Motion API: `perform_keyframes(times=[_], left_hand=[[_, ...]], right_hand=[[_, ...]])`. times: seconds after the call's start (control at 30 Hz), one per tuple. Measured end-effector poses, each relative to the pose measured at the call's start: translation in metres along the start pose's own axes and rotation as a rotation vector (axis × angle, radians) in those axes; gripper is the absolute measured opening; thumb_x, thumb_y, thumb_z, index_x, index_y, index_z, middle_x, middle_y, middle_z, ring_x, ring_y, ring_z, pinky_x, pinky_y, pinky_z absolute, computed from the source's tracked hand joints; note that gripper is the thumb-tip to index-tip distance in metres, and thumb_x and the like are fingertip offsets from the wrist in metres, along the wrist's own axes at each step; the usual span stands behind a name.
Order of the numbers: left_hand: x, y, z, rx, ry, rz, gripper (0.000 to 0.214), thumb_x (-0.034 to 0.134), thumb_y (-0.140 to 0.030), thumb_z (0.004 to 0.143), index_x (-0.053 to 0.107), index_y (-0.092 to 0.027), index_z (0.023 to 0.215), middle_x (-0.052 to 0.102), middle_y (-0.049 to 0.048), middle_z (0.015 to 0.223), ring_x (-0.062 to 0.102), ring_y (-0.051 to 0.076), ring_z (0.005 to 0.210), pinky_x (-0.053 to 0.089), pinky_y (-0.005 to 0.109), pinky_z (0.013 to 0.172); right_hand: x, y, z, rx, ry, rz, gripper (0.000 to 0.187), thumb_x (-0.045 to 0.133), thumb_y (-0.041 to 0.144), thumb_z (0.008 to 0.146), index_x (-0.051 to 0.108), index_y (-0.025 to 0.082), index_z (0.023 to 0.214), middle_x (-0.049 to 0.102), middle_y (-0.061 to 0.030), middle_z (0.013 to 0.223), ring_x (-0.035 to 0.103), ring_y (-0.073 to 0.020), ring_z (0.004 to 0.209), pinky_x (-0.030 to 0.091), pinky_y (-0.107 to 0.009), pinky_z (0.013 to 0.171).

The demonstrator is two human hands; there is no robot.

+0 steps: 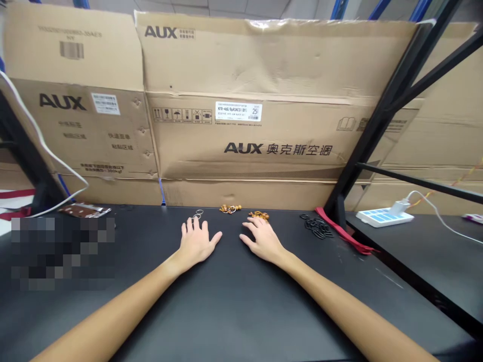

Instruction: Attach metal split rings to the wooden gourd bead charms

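Note:
Both my hands lie flat, palms down, on a black table point(234, 301). My left hand point(196, 241) has its fingers spread and holds nothing; its fingertips are just short of a small bunch of silver key rings point(196, 214). My right hand point(262, 239) is also open and flat, its fingertips close to a little pile of golden-brown trinkets point(258, 215). A second golden-brown piece point(228, 208) lies between the two hands, further back near the cardboard.
Large AUX cardboard boxes point(245, 125) wall off the table's back. Black rings point(317, 224) and a red strap point(345, 232) lie at right beside a black frame post point(377, 125). A white power strip point(383, 216) sits far right; a brown packet point(81, 209) far left.

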State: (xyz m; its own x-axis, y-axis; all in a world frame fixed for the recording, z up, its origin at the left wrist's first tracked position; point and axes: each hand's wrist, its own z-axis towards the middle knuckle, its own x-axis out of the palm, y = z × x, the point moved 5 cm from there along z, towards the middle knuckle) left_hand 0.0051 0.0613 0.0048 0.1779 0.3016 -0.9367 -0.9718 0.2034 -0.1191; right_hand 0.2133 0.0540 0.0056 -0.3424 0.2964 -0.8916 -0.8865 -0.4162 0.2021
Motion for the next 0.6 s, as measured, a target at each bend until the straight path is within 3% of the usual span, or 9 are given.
perform_keyframes(times=[0.13,0.33,0.47,0.6], left_hand=[[0.001,-0.001,-0.001,0.015,0.003,0.009,0.065,0.037,-0.063,0.087,0.055,-0.008,0.118,0.049,0.0255,0.132,0.040,0.043,0.127,0.032,0.056,0.100],[-0.006,-0.021,-0.004,0.374,0.005,-0.162,0.034,0.042,-0.039,0.093,0.056,-0.014,0.112,0.062,0.0153,0.115,0.058,0.029,0.109,0.042,0.042,0.097],[-0.009,-0.032,-0.009,0.564,0.054,-0.276,0.026,0.044,-0.031,0.094,0.057,-0.018,0.112,0.063,0.0099,0.115,0.060,0.024,0.104,0.047,0.037,0.093],[-0.012,-0.034,-0.013,0.603,0.047,-0.304,0.022,0.045,-0.027,0.094,0.059,-0.020,0.109,0.064,0.0068,0.115,0.061,0.022,0.103,0.046,0.036,0.094]], right_hand=[[-0.005,-0.018,0.002,0.102,-0.113,-0.115,0.039,0.050,0.036,0.088,0.056,0.017,0.122,0.051,-0.0149,0.133,0.038,-0.0339,0.126,0.036,-0.052,0.098],[0.002,-0.037,0.006,0.128,-0.088,-0.131,0.042,0.048,0.036,0.088,0.054,0.015,0.124,0.052,-0.0123,0.135,0.035,-0.0338,0.130,0.022,-0.052,0.109],[-0.001,-0.035,0.007,0.118,-0.106,-0.097,0.030,0.047,0.030,0.088,0.060,0.017,0.113,0.062,-0.0095,0.119,0.044,-0.0295,0.125,0.021,-0.050,0.111],[-0.008,-0.024,0.006,0.052,-0.162,-0.067,0.019,0.047,0.024,0.087,0.063,0.019,0.096,0.067,-0.0060,0.101,0.053,-0.0248,0.111,0.025,-0.045,0.110]])
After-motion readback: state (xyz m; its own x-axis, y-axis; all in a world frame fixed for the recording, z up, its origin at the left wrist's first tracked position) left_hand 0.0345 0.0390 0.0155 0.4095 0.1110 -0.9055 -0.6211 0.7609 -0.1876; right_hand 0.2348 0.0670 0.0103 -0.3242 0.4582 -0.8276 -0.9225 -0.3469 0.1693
